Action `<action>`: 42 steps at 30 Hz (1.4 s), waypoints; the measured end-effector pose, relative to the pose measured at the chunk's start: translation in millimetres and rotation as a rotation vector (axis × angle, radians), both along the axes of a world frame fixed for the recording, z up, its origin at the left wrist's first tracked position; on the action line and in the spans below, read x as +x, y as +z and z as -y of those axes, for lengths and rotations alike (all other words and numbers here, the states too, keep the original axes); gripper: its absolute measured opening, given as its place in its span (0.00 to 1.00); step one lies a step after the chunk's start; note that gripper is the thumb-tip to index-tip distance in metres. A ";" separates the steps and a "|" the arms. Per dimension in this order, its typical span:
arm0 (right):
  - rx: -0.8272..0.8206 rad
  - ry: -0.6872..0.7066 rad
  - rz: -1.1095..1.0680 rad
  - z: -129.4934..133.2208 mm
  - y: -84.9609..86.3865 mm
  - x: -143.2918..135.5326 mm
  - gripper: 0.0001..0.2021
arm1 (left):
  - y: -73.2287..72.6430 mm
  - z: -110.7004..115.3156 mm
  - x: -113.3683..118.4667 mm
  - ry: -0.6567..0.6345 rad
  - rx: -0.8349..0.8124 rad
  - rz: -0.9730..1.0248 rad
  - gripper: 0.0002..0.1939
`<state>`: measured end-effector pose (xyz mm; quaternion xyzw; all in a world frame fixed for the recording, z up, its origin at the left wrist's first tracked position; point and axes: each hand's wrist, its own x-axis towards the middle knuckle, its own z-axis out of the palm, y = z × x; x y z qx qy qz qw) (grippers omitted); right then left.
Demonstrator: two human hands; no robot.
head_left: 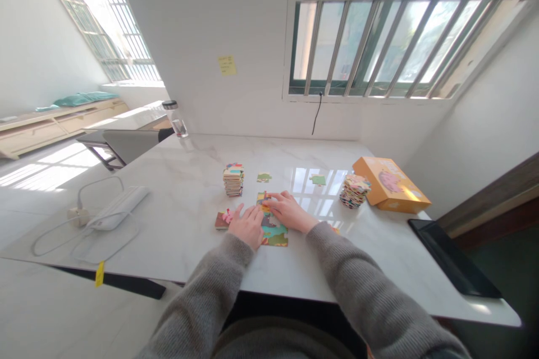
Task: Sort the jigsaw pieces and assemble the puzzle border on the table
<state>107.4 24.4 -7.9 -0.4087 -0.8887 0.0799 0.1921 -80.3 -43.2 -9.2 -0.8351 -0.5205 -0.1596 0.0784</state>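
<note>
The puzzle is colourful, with green, blue and orange patches; it lies flat on the white table. The left hand and right hand are close together upon it; I cannot tell if fingers grip.

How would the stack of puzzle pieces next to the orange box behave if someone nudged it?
The stack would likely slide apart or topple, since its layers sit unevenly. Its pieces look thin and flat, so each is probably light. The glossy tabletop may offer little grip.
</note>
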 end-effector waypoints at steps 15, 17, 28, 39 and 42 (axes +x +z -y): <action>-0.069 0.080 -0.034 11.9 -0.5 10.7 0.20 | -1.4 1.4 -1.2 0.008 -0.002 0.064 0.17; -0.076 0.065 -0.047 5.5 0.6 11.2 0.20 | -2.5 1.1 -1.4 0.007 0.005 0.065 0.16; -0.065 -0.088 -0.073 -88.5 6.6 -8.2 0.17 | -4.8 1.3 -1.7 0.015 -0.012 0.051 0.15; -0.053 -0.042 0.241 -133.1 23.0 -27.0 0.11 | -4.4 1.8 -1.7 0.012 -0.031 0.055 0.15; -0.033 -0.044 0.339 -128.2 32.5 -26.4 0.11 | -4.7 1.8 -1.6 0.012 -0.043 0.047 0.15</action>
